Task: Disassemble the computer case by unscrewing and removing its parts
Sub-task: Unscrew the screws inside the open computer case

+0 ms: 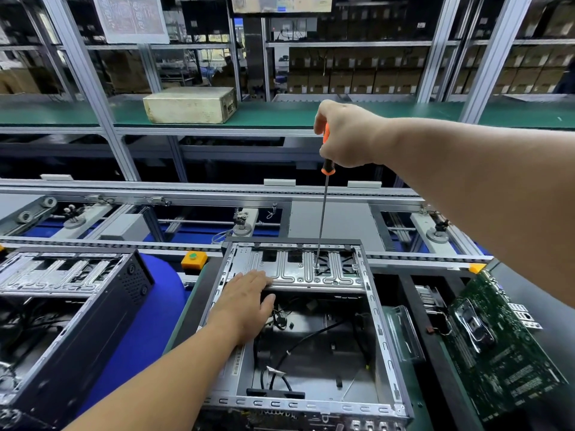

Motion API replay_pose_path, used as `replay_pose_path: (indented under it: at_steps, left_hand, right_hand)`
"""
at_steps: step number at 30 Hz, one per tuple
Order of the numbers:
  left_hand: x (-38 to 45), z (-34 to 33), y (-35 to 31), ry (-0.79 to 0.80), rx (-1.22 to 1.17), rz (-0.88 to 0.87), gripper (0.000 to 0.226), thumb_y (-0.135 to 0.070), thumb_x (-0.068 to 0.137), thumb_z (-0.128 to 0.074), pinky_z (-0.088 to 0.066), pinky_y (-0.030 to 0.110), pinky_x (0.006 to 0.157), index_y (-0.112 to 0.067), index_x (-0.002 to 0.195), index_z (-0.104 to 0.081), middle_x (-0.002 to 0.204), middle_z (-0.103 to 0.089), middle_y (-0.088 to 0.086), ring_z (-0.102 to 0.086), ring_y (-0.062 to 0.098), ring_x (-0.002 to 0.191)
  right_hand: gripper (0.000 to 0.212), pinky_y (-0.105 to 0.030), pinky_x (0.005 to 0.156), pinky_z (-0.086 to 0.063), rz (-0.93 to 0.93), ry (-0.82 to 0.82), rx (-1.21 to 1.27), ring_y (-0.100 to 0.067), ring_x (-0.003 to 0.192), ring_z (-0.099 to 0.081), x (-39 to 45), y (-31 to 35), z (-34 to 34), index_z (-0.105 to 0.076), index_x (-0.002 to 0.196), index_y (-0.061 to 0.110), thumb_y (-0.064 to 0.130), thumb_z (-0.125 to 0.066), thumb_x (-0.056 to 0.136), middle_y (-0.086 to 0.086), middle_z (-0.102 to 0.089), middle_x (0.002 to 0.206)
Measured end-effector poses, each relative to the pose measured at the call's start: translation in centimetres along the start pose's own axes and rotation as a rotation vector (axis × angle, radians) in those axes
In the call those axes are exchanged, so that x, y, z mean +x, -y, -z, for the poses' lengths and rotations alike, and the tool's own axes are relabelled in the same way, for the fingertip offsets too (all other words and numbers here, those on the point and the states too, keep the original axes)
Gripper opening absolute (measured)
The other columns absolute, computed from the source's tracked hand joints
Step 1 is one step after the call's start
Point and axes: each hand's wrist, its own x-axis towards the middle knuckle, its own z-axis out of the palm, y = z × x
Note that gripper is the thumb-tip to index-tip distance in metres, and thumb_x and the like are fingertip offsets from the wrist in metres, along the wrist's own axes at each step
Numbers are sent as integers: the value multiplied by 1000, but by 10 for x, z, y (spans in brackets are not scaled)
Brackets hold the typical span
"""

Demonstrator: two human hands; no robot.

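Observation:
An open computer case [381,331] lies in front of me with loose black cables inside. A silver drive bracket [298,269] spans its far end. My right hand [345,135] grips the orange-and-black handle of a long screwdriver [323,213], held upright. Its tip sits on a screw [316,265] in the bracket. My left hand [245,301] rests flat on the bracket's near left edge, fingers straight, thumb over the edge.
A second open case [77,306] lies at the left. A green motherboard [497,343] leans at the right. A conveyor frame [217,194] runs behind, with an orange button box [194,259]. A beige box [189,104] sits on the far green shelf.

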Motion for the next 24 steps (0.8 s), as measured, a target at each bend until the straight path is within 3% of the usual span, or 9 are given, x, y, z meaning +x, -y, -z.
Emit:
replay_pose_path:
  at_steps: [4, 10, 13, 15, 17, 20, 24]
  left_hand:
    - [0, 0, -1, 6, 5, 2, 46, -45, 107, -43, -13, 35, 130, -27, 149, -47, 149, -47, -10, -40, 14, 143]
    - [0, -2, 1, 3, 7, -4, 46, -45, 107, -42, -11, 34, 130, -28, 150, -47, 151, -46, -10, -38, 13, 144]
    - [1, -3, 2, 1, 2, -3, 47, -46, 107, -42, -7, 33, 129, -28, 151, -46, 154, -45, -9, -35, 12, 146]
    - [1, -3, 2, 1, -2, 0, 47, -46, 107, -42, -9, 33, 130, -28, 150, -47, 155, -45, -9, -35, 13, 147]
    - [1, -3, 2, -4, -2, 5, 46, -46, 107, -44, -13, 34, 129, -28, 149, -49, 154, -46, -9, -37, 15, 146]
    - [1, -2, 1, -2, -2, 5, 46, -45, 107, -44, -17, 35, 129, -27, 148, -50, 151, -47, -9, -40, 16, 143]
    - [0, 0, -1, -8, -2, 7, 43, -45, 106, -45, -20, 35, 126, -27, 145, -51, 146, -49, -9, -43, 16, 138]
  right_hand:
    - [38, -26, 54, -44, -17, 45, 85, -17, 81, -62, -2, 1, 3, -56, 115, 27, 1, -55, 88, 2, -57, 101]
    - [32, -15, 40, -44, 29, 83, 151, -16, 79, -65, -4, 2, 7, -63, 102, 29, 1, -62, 87, 1, -62, 97]
    - [20, -26, 59, -48, 96, 67, 25, -15, 84, -63, -5, 0, 3, -58, 108, 30, 29, -70, 92, 5, -61, 99]
    - [36, -35, 67, -45, 160, -25, -258, -20, 87, -58, -4, -4, -1, -51, 116, 31, 57, -61, 93, 8, -58, 98]
    - [48, -38, 65, -43, 166, -126, -417, -26, 86, -56, -2, -5, -4, -46, 119, 28, 69, -51, 93, 4, -56, 95]
    - [41, -38, 63, -42, 144, -156, -405, -30, 83, -58, 0, -6, -5, -46, 116, 25, 59, -55, 96, -2, -61, 95]
    - [28, -37, 66, -42, 99, -57, -132, -24, 86, -56, -1, -5, -4, -45, 118, 23, 30, -62, 97, 0, -58, 98]
